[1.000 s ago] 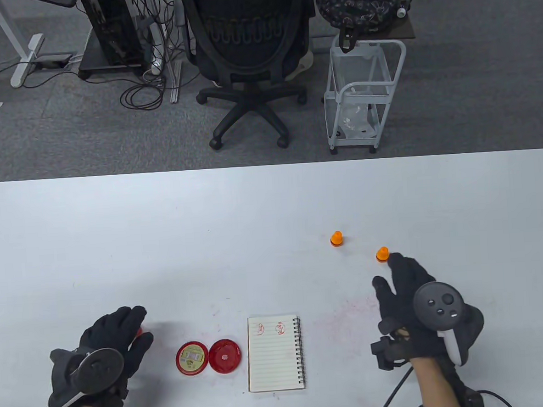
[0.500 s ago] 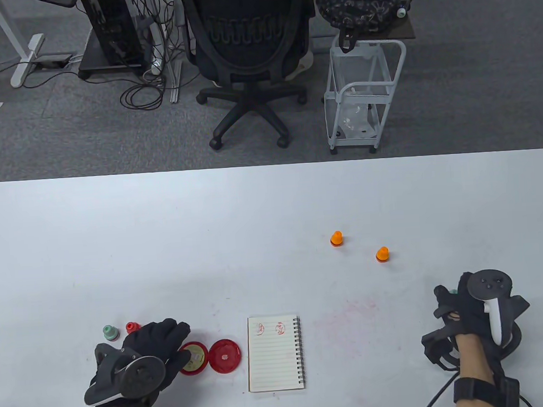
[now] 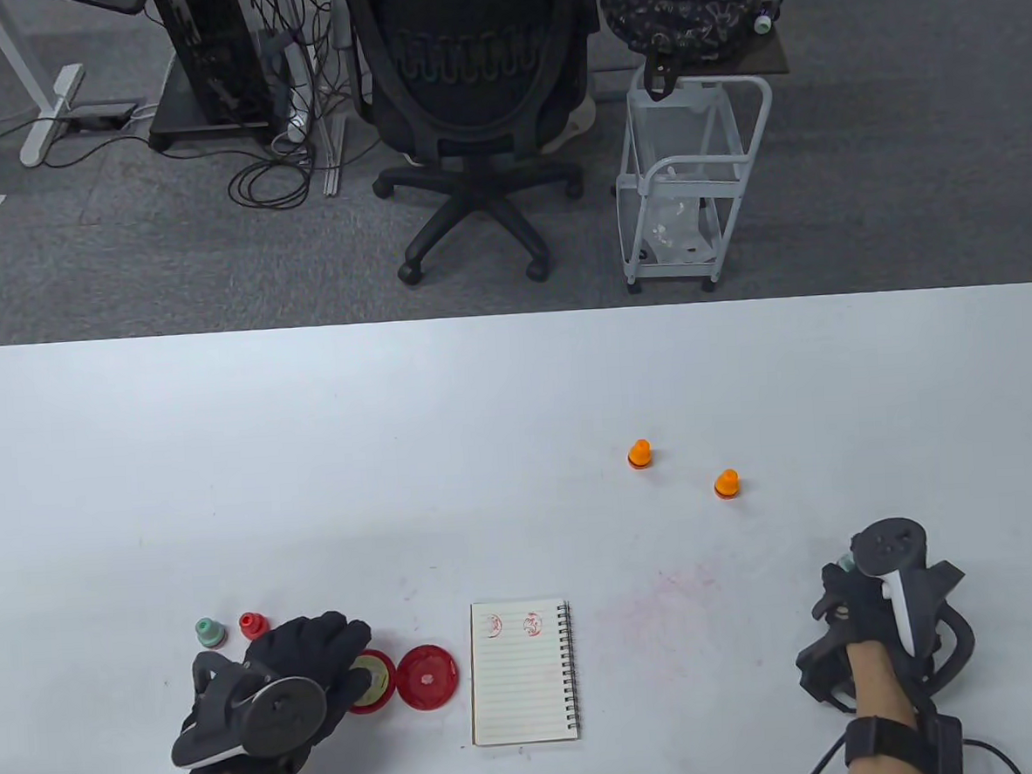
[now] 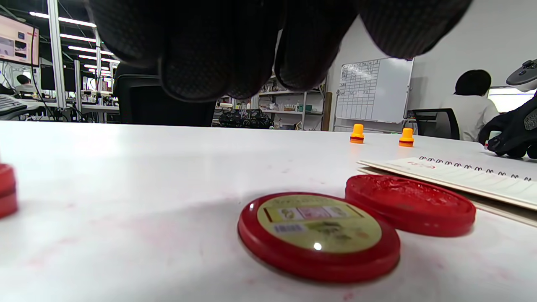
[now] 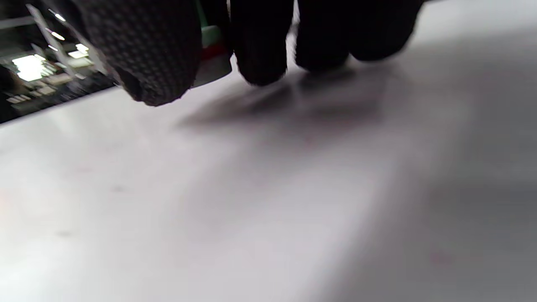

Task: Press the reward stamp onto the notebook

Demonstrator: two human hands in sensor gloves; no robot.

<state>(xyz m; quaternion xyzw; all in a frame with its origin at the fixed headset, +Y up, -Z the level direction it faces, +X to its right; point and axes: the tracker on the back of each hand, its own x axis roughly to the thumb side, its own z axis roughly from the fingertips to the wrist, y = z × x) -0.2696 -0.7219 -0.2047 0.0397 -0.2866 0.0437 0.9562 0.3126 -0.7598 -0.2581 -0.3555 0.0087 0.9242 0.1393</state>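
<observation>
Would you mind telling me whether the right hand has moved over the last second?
Yes. The right hand pulled back from the orange stamp toward the near table edge.

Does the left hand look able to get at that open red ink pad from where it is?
Probably yes: the left hand hovers over the lid, with the ink pad right beside it and nothing between.

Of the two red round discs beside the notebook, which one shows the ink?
The right disc, nearest the notebook, shows bare red ink; the left disc has a yellow label.
</observation>
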